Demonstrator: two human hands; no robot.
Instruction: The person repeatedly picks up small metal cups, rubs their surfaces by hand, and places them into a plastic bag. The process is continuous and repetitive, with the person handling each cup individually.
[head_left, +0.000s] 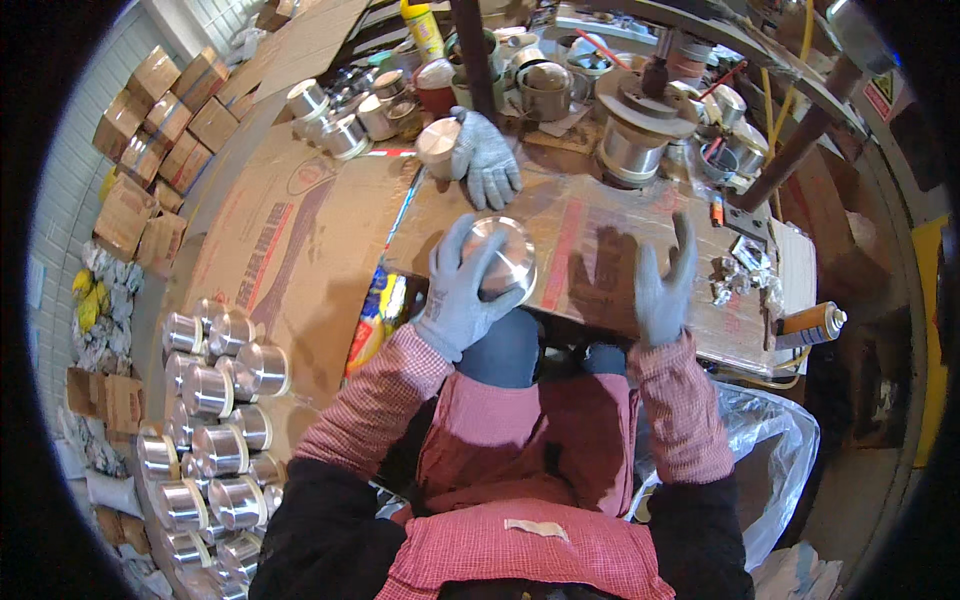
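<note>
A shiny round metal container is held in my left hand, gloved in grey, with thumb and fingers spread over its top and side. My right hand, in a grey glove too, is raised over the cardboard-covered table with its fingers apart and nothing in it. Beyond the left hand, a loose grey work glove leans on another metal container. A similar cylinder sits under the round plate of a spindle press at the table's back.
Many metal cylinders are stacked at the left. Tubs, cups and pots crowd the back. A spray can, crumpled foil and an orange lighter lie at the right. A plastic bag hangs below; cartons stand far left.
</note>
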